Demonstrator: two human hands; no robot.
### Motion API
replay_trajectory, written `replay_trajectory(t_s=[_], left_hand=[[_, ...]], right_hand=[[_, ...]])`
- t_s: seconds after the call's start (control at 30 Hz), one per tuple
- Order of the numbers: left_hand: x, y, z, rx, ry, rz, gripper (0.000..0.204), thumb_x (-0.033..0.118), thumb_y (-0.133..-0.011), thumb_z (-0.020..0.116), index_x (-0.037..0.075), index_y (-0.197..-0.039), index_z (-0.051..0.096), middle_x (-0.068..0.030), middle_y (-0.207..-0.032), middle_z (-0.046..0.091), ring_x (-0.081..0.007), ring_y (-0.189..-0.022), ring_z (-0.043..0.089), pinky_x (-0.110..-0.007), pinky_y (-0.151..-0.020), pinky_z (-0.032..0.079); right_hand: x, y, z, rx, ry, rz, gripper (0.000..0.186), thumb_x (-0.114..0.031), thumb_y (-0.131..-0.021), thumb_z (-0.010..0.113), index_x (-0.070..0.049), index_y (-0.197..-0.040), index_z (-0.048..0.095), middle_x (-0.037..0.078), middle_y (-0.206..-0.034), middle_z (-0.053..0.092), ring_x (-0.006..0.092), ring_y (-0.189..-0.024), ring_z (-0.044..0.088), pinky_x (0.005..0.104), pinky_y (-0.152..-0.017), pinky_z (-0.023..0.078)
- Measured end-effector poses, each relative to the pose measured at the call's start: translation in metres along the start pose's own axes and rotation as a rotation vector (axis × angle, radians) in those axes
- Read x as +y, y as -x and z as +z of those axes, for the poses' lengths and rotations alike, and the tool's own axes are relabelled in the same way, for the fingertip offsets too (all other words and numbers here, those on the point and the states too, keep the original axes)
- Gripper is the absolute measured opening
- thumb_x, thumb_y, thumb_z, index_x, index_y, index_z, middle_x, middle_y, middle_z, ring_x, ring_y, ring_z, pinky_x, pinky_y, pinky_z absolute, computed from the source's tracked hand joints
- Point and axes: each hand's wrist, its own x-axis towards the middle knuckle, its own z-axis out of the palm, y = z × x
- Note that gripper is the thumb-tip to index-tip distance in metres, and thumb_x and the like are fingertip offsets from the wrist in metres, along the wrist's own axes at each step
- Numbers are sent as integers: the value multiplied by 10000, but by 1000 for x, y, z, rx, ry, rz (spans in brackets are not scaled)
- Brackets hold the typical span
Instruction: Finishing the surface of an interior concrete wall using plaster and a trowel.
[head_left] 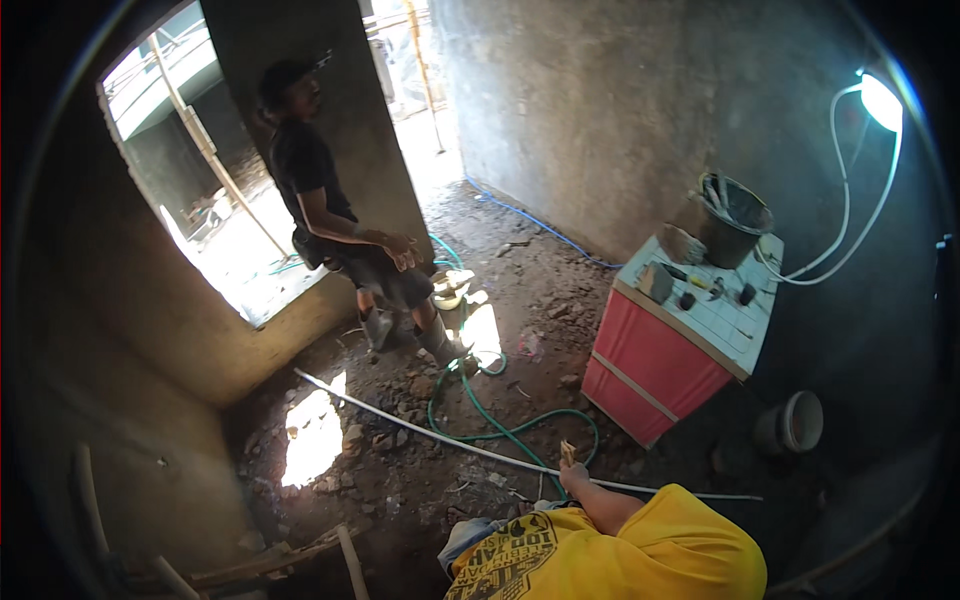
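Note:
From the lower edge my right arm reaches up out of a yellow sleeve, and my right hand (574, 478) is closed. Its fingers hold a small tan piece (567, 453), too small here to name. Just below and beside that hand runs a long white pipe (440, 435) across the dirt floor. A green hose (500, 428) lies in loops to the hand's left. My left hand is out of the picture.
A person (325, 210) in dark clothes and boots stands by the window opening. To the right, a red box with a tiled top (655, 370) bears a black bucket (733, 225), stone blocks (655, 283) and small items. A pale bucket (800, 420) lies tipped. A lamp (880, 102) glows. Rubble covers the floor.

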Motion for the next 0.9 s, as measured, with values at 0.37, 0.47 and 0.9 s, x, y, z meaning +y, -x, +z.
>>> replay_trajectory(t_s=[0.37,0.47,0.9], left_hand=[[20,30,-11,36,-46,-40,491,311,-732,665,-32,-1064,553,-174,-999,586,-310,-879,565,-388,-780,437],[33,44,-18,27,-47,-71,489,311,-731,667,-30,-1063,555,-173,-997,587,-310,-877,565,-388,-780,436],[-15,-14,0,66,30,-47,480,254,-704,667,-42,-1060,543,-169,-979,587,-295,-862,557,-359,-772,428]], right_hand=[[19,-37,15,21,37,-34,545,-431,-900,363,40,-1158,461,178,-993,565,268,-824,576,377,-659,449],[13,-35,15,28,47,-16,530,-437,-894,374,24,-1126,494,174,-971,571,271,-824,575,373,-659,450],[8,-13,14,-15,108,-134,504,-422,-862,437,23,-1085,519,184,-984,571,311,-844,573,399,-682,441]])
